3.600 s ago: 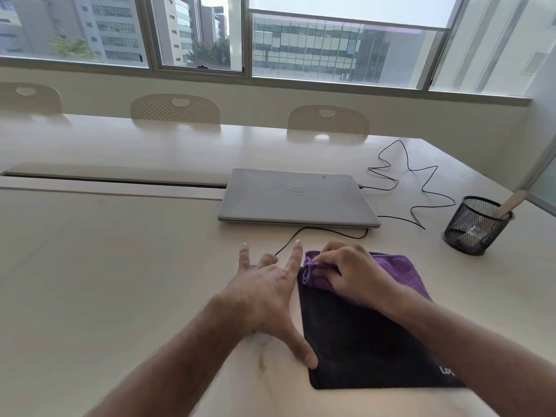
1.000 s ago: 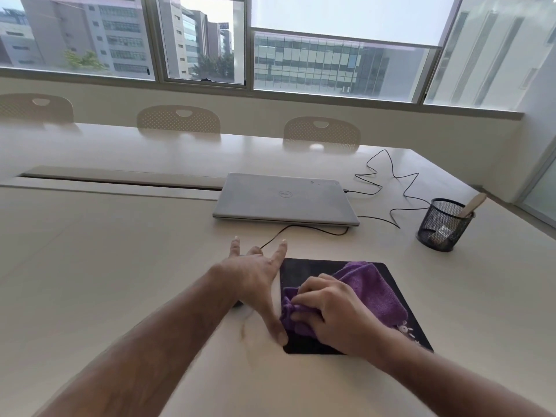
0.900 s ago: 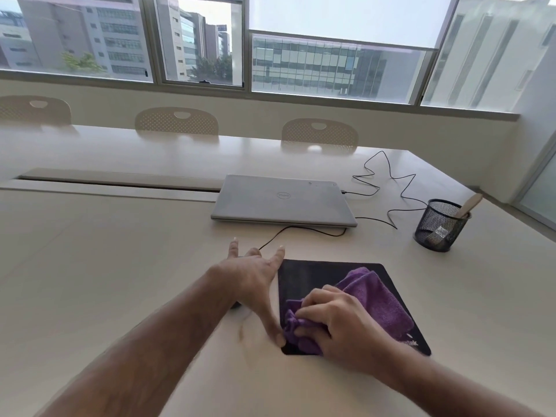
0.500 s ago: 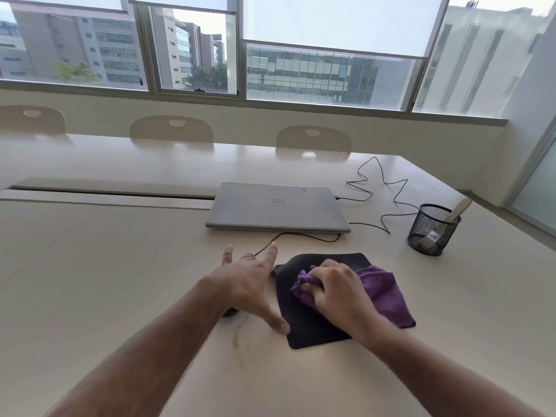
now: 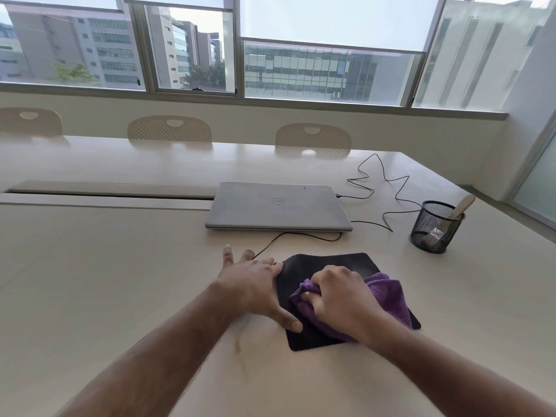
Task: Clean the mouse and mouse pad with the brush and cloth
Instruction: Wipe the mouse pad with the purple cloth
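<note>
A black mouse pad (image 5: pixel 328 266) lies on the pale table in front of me. My right hand (image 5: pixel 340 299) grips a bunched purple cloth (image 5: pixel 388 293) and presses it onto the pad's middle. My left hand (image 5: pixel 255 284) lies flat with spread fingers on the table at the pad's left edge, its thumb resting on the pad's near left part. The mouse is hidden under my left hand; only its black cable (image 5: pixel 288 236) shows, running toward the laptop. The brush's pale handle (image 5: pixel 463 206) sticks out of a black mesh cup.
A shut grey laptop (image 5: pixel 276 206) lies beyond the pad, with a black charger cable (image 5: pixel 382 182) looping at its right. The mesh cup (image 5: pixel 433 227) stands at the right. Chair backs line the table's far side under the windows.
My right hand has wiped the cloth from the pad's near left corner back toward its middle. The pad has turned slightly. My left hand stays in place.
</note>
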The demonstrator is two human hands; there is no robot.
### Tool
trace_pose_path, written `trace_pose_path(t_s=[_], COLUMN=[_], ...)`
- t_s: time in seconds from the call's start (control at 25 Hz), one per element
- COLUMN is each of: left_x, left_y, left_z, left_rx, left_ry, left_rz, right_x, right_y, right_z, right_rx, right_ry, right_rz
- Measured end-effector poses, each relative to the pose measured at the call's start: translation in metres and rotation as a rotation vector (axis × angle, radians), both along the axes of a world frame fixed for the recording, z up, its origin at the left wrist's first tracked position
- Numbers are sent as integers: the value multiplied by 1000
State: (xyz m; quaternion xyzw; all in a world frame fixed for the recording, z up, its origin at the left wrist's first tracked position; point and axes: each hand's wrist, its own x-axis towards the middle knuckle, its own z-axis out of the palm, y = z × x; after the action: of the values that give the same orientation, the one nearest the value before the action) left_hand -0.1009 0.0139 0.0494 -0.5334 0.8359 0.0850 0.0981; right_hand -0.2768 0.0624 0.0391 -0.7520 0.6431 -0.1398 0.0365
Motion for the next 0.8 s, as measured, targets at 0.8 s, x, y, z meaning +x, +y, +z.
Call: trace_pose_path(t_s=[0.8], left_x=[1], left_y=[-4], left_z=[-8], left_rx=[-57], left_ry=[-19], left_rz=[-23], right_x=[-3], right_y=[-75], right_z=[-25], right_rx=[-56], right_ry=[215], right_rz=[-184])
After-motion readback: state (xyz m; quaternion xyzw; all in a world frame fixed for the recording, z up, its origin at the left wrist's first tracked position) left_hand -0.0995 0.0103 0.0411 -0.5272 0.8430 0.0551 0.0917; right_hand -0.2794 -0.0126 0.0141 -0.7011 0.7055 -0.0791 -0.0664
